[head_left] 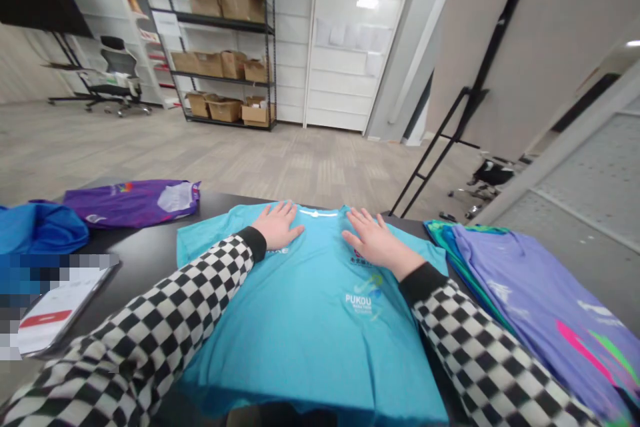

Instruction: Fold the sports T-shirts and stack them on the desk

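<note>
A turquoise T-shirt [310, 320] with white print lies spread flat on the dark table [135, 257], collar at the far edge. My left hand [277, 223] rests flat on it left of the collar, fingers stretched out. My right hand [373, 240] lies flat right of the collar, fingers apart, palm down on the fabric. Both arms wear black-and-white checked sleeves. Neither hand holds anything.
A purple folded shirt [133, 201] and a blue garment [40, 227] lie at the table's left, with a white-and-red paper or tablet [55, 310] near them. A pile of lilac and green shirts [530, 293] lies at the right. Shelves with cardboard boxes [225, 67] stand behind.
</note>
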Tool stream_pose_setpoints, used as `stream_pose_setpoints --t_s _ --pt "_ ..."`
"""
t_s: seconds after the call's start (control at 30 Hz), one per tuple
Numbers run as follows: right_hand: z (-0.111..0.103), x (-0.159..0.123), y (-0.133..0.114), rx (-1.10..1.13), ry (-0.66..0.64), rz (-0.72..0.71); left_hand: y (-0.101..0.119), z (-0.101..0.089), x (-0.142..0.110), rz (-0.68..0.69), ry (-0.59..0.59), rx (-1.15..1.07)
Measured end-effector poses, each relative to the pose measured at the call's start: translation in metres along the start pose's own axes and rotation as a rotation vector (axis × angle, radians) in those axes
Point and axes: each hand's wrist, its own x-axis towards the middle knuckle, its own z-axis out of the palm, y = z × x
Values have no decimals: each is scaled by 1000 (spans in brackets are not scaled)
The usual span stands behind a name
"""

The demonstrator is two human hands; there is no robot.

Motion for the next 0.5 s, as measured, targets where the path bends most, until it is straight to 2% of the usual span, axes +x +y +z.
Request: stream_pose_setpoints --t_s 0.13,0.33,0.5 --pt "11 30 -8 -4 -89 27 -7 13 5 23 18 -1" --pt "12 38 -1 -29 -71 26 -23 3 18 32 0 -7" --pt "18 49 3 -21 -59 58 -28 7 31 45 17 5"
